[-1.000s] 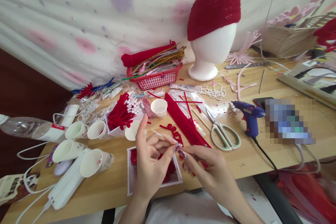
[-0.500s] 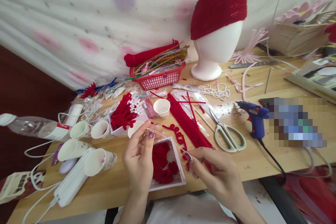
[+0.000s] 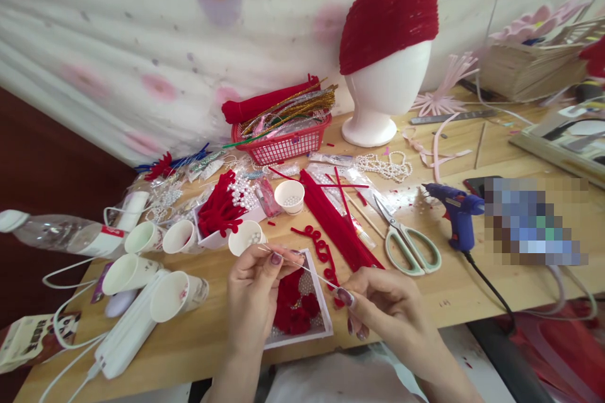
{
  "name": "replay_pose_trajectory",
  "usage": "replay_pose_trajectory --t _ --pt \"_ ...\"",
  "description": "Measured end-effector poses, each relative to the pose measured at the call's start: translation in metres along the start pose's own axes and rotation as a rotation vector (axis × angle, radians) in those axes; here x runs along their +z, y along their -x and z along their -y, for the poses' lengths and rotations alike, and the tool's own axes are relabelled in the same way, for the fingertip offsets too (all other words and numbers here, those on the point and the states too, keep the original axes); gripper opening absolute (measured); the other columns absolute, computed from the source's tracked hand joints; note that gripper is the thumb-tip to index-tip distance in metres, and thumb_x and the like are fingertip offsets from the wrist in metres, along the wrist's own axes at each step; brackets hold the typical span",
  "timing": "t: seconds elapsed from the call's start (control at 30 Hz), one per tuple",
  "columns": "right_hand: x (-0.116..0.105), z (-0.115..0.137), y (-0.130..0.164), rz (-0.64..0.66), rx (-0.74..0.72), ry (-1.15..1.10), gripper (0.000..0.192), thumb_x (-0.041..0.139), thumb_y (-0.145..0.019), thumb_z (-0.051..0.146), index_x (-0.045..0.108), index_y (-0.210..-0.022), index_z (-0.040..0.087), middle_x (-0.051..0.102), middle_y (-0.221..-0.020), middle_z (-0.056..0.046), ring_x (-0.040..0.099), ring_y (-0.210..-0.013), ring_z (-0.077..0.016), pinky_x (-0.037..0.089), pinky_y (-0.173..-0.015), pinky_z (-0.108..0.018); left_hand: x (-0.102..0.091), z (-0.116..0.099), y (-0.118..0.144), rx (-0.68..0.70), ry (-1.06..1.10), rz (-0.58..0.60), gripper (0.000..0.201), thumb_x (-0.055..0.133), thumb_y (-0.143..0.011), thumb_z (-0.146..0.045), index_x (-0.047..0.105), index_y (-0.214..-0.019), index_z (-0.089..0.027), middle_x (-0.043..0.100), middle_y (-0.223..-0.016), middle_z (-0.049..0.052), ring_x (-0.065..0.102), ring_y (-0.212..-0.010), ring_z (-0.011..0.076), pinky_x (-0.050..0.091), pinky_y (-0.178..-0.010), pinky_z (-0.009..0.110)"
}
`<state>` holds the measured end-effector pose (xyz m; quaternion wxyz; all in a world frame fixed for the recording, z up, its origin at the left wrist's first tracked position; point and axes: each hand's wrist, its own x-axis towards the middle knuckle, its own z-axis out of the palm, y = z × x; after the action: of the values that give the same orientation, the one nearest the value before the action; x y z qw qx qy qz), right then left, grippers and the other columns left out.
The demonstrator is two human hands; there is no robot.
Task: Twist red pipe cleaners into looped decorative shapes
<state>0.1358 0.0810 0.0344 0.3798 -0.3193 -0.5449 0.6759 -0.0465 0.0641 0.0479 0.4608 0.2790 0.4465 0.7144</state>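
A thin pale wire (image 3: 316, 273) stretches taut between my two hands above an open white box (image 3: 299, 341). My left hand (image 3: 253, 296) pinches one end between thumb and fingers, and a short bit sticks out past them. My right hand (image 3: 390, 312) grips the other end between thumb and index finger. Inside the box lie red fuzzy flowers (image 3: 300, 315) and small pearl beads, partly covered by my left hand. Behind that hand stands a paper cup (image 3: 243, 227) with white beads. A coiled red pipe cleaner (image 3: 321, 252) rests just beyond the wire.
Scissors (image 3: 411, 250) and a blue glue gun (image 3: 460, 208) lie to the right. Red pipe cleaners (image 3: 331, 220) spread across the middle. A white foam head (image 3: 382, 88) with a red cap stands behind, beside a red basket (image 3: 283, 150). Paper cups (image 3: 163, 302) and a power strip (image 3: 125, 334) are left.
My left hand has lowered slightly and its fingers have closed more around the wire. The wire looks straighter. My head view has shifted a little, and the bead cup shows more.
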Motion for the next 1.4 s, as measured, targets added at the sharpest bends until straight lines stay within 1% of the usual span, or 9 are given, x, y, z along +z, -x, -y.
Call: replay_pose_trajectory --t 0.17,0.33,0.43,0.6,0.77,0.87,1.13,1.23,1.4 --pt "0.002 0.003 0.004 -0.055 -0.092 0.176 0.029 0.057 -0.095 0.027 0.064 -0.068 0.018 0.064 -0.057 0.0 0.055 -0.05 -0.0102 0.041 -0.048 -0.019 0.003 0.0 0.002 0.002 -0.069 -0.077 0.014 0.086 -0.074 -0.032 0.078 -0.076 -0.021 0.079 -0.072 -0.001 0.076 -0.066 0.0122 0.064 -0.068 0.018" --pt "0.004 0.005 0.006 -0.135 -0.366 0.543 0.019 0.053 -0.091 0.016 0.065 -0.076 0.018 0.061 -0.056 0.002 0.053 -0.049 -0.0102 0.039 -0.049 -0.021 0.008 -0.001 0.006 0.023 -0.224 -0.164 0.02 0.086 -0.073 -0.034 0.079 -0.082 -0.018 0.08 -0.072 0.003 0.076 -0.061 0.0175 0.067 -0.063 0.026" --pt "0.005 0.005 0.007 -0.154 -0.443 0.645 0.018 0.052 -0.089 0.012 0.063 -0.077 0.019 0.058 -0.056 0.002 0.05 -0.047 -0.01 0.036 -0.047 -0.022 0.008 0.0 0.007 0.025 -0.265 -0.178 0.019 0.085 -0.074 -0.033 0.079 -0.083 -0.018 0.081 -0.073 0.004 0.076 -0.061 0.0181 0.066 -0.062 0.026" --pt "0.002 0.007 0.012 -0.113 -0.308 0.523 0.026 0.053 -0.091 0.019 0.06 -0.066 0.019 0.059 -0.053 0.002 0.051 -0.047 -0.0094 0.037 -0.048 -0.021 0.003 0.001 0.003 0.028 -0.228 -0.108 0.017 0.086 -0.073 -0.034 0.078 -0.077 -0.019 0.081 -0.07 0.004 0.076 -0.06 0.0173 0.064 -0.06 0.022" --pt "-0.003 0.005 0.016 -0.047 -0.04 0.166 0.033 0.058 -0.092 0.033 0.059 -0.063 0.018 0.06 -0.052 0.0 0.05 -0.044 -0.0093 0.038 -0.044 -0.019 -0.005 -0.003 0.001 -0.045 -0.103 0.031 0.018 0.093 -0.062 -0.033 0.08 -0.07 -0.023 0.079 -0.064 0.0 0.076 -0.058 0.0151 0.063 -0.057 0.018" --pt "-0.005 -0.001 0.019 -0.011 0.091 -0.006 0.034 0.061 -0.091 0.041 0.059 -0.067 0.017 0.061 -0.052 0.0 0.049 -0.043 -0.0089 0.041 -0.043 -0.018 -0.006 -0.003 0.003 -0.103 -0.057 0.027 0.018 0.094 -0.06 -0.032 0.081 -0.07 -0.025 0.079 -0.063 -0.001 0.075 -0.058 0.0137 0.063 -0.057 0.016" --pt "-0.004 -0.002 0.02 -0.018 0.086 -0.031 0.032 0.066 -0.09 0.037 0.057 -0.067 0.017 0.059 -0.054 0.002 0.048 -0.045 -0.0077 0.039 -0.046 -0.018 0.003 -0.003 0.009 0.086 -0.103 -0.065 0.015 0.093 -0.063 -0.027 0.079 -0.067 -0.024 0.08 -0.067 -0.002 0.076 -0.056 0.0142 0.064 -0.057 0.015" --pt "-0.006 0.0 0.017 0.009 0.095 -0.037 0.031 0.067 -0.089 0.037 0.056 -0.068 0.017 0.056 -0.053 0.003 0.047 -0.047 -0.0076 0.038 -0.048 -0.018 0.005 -0.006 0.008 0.108 -0.105 -0.005 0.014 0.091 -0.066 -0.026 0.078 -0.067 -0.024 0.08 -0.067 -0.003 0.076 -0.057 0.0142 0.064 -0.057 0.016" --pt "-0.01 -0.003 0.01 0.187 0.143 -0.02 0.03 0.073 -0.085 0.035 0.058 -0.068 0.016 0.058 -0.054 0.002 0.05 -0.05 -0.0073 0.039 -0.05 -0.017 -0.002 -0.005 0.008 0.091 -0.165 0.098 0.01 0.088 -0.071 -0.022 0.078 -0.071 -0.024 0.079 -0.069 -0.004 0.076 -0.059 0.014 0.064 -0.059 0.017"
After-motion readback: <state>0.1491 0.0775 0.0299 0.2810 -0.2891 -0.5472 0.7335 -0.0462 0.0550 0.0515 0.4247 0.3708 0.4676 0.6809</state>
